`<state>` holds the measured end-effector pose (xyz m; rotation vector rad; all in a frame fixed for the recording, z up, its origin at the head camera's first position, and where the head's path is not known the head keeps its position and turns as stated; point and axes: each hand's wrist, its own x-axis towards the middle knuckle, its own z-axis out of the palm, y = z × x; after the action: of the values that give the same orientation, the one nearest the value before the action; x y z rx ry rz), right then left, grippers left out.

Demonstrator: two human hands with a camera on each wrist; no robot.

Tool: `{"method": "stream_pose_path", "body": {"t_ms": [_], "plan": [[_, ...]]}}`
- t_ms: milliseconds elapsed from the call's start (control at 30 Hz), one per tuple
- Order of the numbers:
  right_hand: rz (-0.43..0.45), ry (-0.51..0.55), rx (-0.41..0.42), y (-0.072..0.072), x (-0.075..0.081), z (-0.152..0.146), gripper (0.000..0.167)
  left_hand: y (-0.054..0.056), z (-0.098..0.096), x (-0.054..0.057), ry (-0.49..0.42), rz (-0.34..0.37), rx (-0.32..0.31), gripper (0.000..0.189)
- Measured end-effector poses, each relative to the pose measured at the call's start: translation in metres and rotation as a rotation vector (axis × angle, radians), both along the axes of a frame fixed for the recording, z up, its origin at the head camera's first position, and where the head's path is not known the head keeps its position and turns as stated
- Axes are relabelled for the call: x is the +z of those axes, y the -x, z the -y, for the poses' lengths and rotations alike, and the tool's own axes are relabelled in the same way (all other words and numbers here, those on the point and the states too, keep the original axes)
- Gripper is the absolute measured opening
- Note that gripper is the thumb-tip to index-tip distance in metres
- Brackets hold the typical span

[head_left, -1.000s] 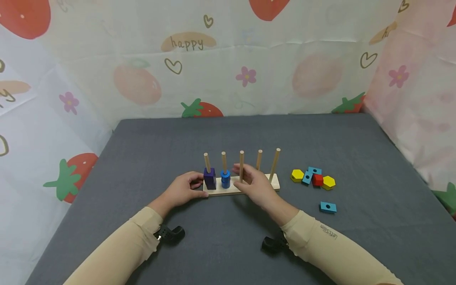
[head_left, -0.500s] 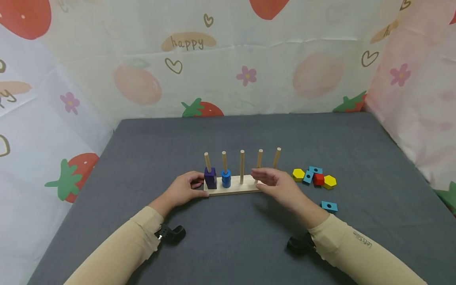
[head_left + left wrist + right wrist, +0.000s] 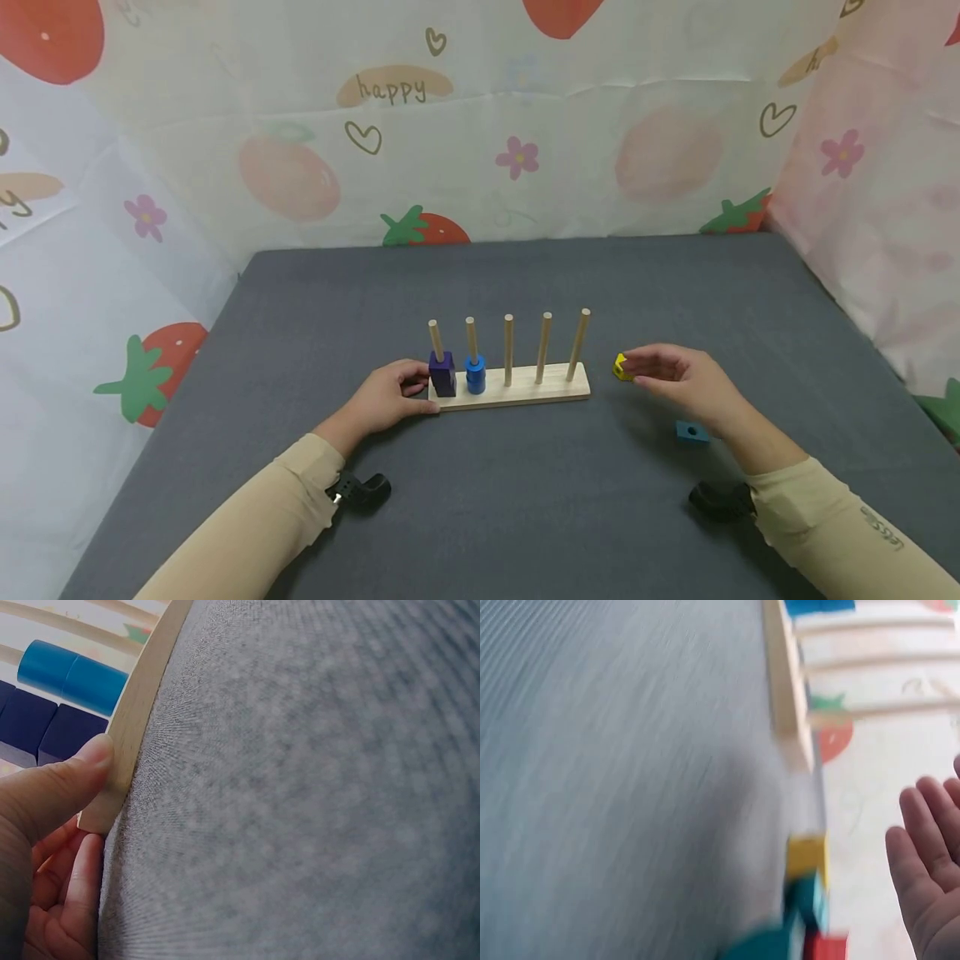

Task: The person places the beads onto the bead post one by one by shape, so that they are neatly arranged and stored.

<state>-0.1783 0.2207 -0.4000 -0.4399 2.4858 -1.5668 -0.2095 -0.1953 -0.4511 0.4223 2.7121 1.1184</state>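
Note:
My left hand [image 3: 384,393] grips the left end of a wooden peg stand [image 3: 517,395], its thumb on the base's front edge in the left wrist view. Purple square blocks [image 3: 443,377] are stacked on the leftmost peg. Blue round blocks [image 3: 476,377] sit on the peg beside it; the other three pegs are bare. To the right of the stand, my right hand [image 3: 686,385] hovers with extended fingers and holds nothing. A yellow hexagonal block [image 3: 619,367] shows just past its fingertips. Teal blocks [image 3: 807,901] and a red block [image 3: 828,947] lie near it, hidden by the hand in the head view.
A single teal rectangular block [image 3: 692,432] with a hole lies under the right wrist, nearer the person. Grey cloth covers the table [image 3: 480,517]. A printed fabric curtain [image 3: 570,200] stands behind and at both sides.
My right hand has moved right from the middle pegs, past the end of the stand, to above the loose blocks. The left hand has kept its hold on the stand.

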Motion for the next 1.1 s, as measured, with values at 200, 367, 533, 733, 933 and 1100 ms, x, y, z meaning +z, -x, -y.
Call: {"method": "stream_pose_path", "body": {"t_ms": [200, 367, 533, 733, 933, 1100], "plan": [[0.049, -0.095, 0.017, -0.005, -0.008, -0.031, 0.038, 0.000, 0.000, -0.001, -0.007, 0.007, 0.002, 0.050], [0.066, -0.114, 0.059, -0.009, -0.012, -0.050, 0.040, 0.000, 0.001, -0.001, -0.010, 0.013, 0.006, 0.050], [0.074, -0.184, 0.078, -0.010, -0.015, -0.063, 0.041, 0.000, 0.001, -0.001, -0.012, 0.011, 0.003, 0.051], [0.150, -0.205, 0.149, -0.010, -0.018, -0.073, 0.046, 0.000, 0.001, 0.000, -0.021, 0.015, 0.003, 0.051], [0.156, -0.227, 0.245, -0.011, -0.021, -0.076, 0.044, 0.000, 0.001, 0.000, -0.024, 0.013, 0.000, 0.049], [0.111, -0.296, 0.291, -0.012, -0.022, -0.078, 0.039, 0.000, 0.001, -0.001, -0.020, 0.004, -0.003, 0.050]]}}
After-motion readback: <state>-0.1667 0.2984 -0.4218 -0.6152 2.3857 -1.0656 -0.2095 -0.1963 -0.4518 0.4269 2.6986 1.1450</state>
